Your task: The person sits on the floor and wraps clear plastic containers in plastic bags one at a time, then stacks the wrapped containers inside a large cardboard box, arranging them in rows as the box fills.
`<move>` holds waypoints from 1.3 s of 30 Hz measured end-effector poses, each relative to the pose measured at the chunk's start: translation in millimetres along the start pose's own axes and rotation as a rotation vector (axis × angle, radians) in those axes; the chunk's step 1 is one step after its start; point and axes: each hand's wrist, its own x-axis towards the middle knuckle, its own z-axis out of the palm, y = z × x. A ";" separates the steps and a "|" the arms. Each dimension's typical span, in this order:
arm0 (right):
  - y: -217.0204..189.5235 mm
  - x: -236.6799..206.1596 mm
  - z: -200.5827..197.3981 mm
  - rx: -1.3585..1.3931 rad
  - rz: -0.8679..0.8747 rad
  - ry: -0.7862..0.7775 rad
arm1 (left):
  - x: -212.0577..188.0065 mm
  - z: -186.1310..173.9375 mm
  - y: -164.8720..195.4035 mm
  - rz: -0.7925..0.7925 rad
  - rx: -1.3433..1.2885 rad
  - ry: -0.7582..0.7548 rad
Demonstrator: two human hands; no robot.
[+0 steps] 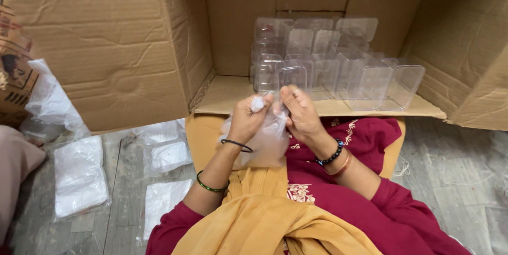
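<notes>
My left hand (247,118) and my right hand (300,113) are raised together in front of a large open cardboard box (132,48). Both pinch the top of a thin clear plastic bag (267,144) that hangs down between them over my lap. The bag looks crumpled and whitish; what it contains is unclear. Just beyond my fingers, inside the box, several clear rectangular plastic containers (328,61) stand on edge in rows.
Flat packets of white plastic bags (79,175) lie on the grey floor at the left, with more (169,151) near the box flap. Another person's sleeve (16,165) shows at the far left edge. The box's flaps spread right and left.
</notes>
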 end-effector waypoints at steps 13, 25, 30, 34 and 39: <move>-39.9 39.5 -114.0 -1.059 -0.391 0.275 | 83.2 -13.1 -62.9 -0.291 -0.354 -0.172; 5.1 66.0 -100.7 -0.193 0.110 0.292 | 90.1 28.0 -101.9 -0.377 -0.159 0.266; 14.7 35.0 -66.0 -0.108 -0.141 0.265 | 56.0 17.0 -82.8 -0.448 -0.454 0.087; 20.6 31.4 -56.5 -0.209 -0.386 0.195 | 28.4 4.3 -60.1 -0.697 -1.159 -0.447; 37.9 27.2 -33.2 -0.395 -0.206 0.129 | -13.0 -29.3 -48.4 -0.493 -0.927 -0.784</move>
